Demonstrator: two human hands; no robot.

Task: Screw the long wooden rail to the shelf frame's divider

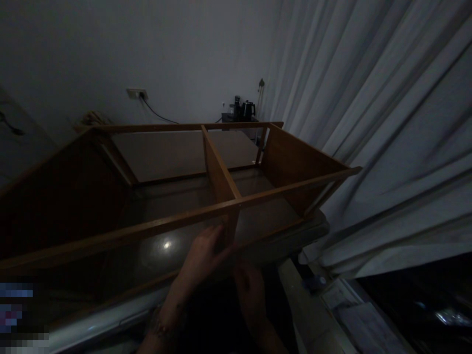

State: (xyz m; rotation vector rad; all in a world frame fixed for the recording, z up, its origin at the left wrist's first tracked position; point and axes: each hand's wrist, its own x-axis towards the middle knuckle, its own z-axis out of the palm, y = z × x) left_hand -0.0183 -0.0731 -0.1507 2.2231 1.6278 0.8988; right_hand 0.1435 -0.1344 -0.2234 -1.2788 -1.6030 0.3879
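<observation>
A large wooden frame (165, 227) with side panels and a middle divider (220, 169) lies before me, its open side up. My left hand (206, 250) reaches to the near end of the divider, just under the front rail. Its thumb stretches to the right, apart from the fingers; whether the fingertips touch the wood is too dark to tell. Lower and to the right, in front of the frame, is my right hand (251, 287). Its fingers are curled in, and anything in them is lost in shadow.
A padded greenish surface (295, 241) lies under the frame. White curtains (368, 108) hang along the right. Behind stand a black kettle (248, 109) and a small dark table. A wall socket (136, 93) holds a plug with a black cord. Papers (363, 322) lie at lower right.
</observation>
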